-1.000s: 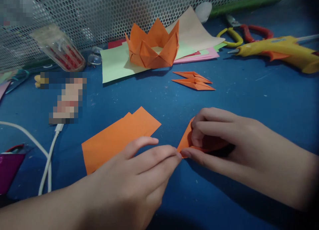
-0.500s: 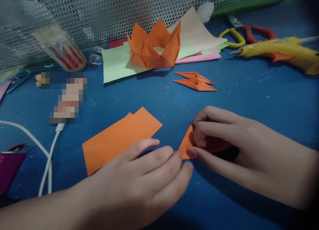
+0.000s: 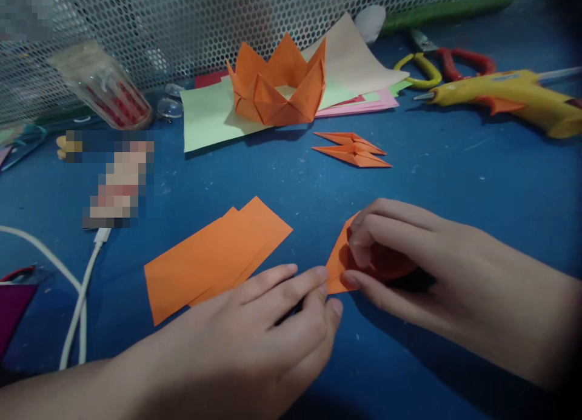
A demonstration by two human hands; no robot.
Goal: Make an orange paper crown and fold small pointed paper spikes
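A folded piece of orange paper (image 3: 339, 265) lies low over the blue table, partly covered by my fingers. My right hand (image 3: 422, 256) curls around it, thumb at the near edge and fingers bent over the top. At its left corner, the fingertips of my left hand (image 3: 277, 323) are closed on the paper; the exact pinch is partly hidden. Beside my left hand rest orange paper strips (image 3: 213, 250), overlapping. Farther back are two folded pointed orange pieces (image 3: 354, 150), side by side, and an orange folded paper ring with pointed tips (image 3: 279, 96).
Coloured sheets (image 3: 209, 120) lie under the ring. A yellow glue gun (image 3: 491, 93) and red-and-yellow-handled pliers (image 3: 464, 62) sit at the back right. On the left are a clear jar (image 3: 109, 93), a blurred-out object and a white cable (image 3: 84, 305). A perforated metal panel (image 3: 182, 26) stands behind.
My left fingers have shifted slightly left and up along the paper's corner. My right hand keeps its hold on the paper. The whole view has moved a little.
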